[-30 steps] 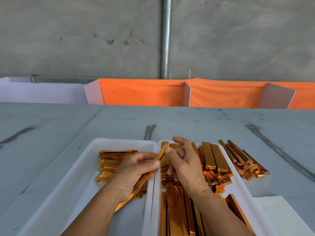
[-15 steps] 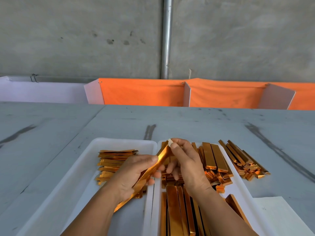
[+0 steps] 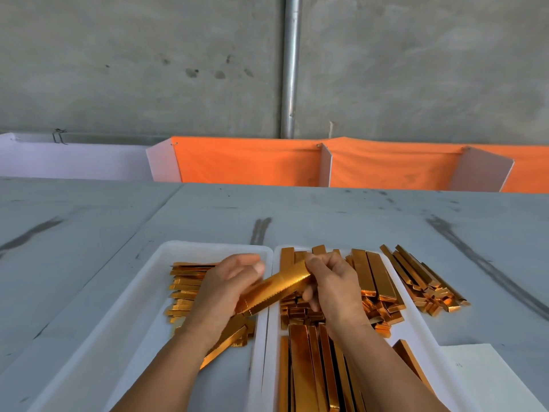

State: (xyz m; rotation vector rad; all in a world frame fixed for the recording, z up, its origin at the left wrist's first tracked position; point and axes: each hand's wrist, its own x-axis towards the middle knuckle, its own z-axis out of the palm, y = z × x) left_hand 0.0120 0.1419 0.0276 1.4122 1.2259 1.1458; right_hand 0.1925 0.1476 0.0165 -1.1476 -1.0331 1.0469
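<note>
Strip: we hold one gold foil strip [image 3: 276,288] in the air above the seam between two white trays, its toothed edge lowest
Long axis: it slants from near-left and low to far-right and high, crossing from over the left tray [image 3: 166,254] toward the right tray [image 3: 416,328]
Left hand: our left hand [image 3: 221,292] curls round the strip's near, lower end
Right hand: our right hand [image 3: 332,286] pinches the far, upper end between thumb and fingertips
Nearer side: the folded stack [image 3: 184,288] lies just beside and partly under the left hand, so we judge that hand the closer one for setting the strip down; the flat strips [image 3: 306,367] lie below the right wrist
Worktop: the grey worktop [image 3: 326,215] is scuffed with dark streaks; a loose pile [image 3: 424,281] of gold pieces sits just right of the right tray, and a white sheet [image 3: 487,379] lies by its near corner
Room: a bare concrete wall [image 3: 118,69], a metal pipe [image 3: 289,69] and orange cloth [image 3: 246,162] strung along the worktop's far edge
</note>
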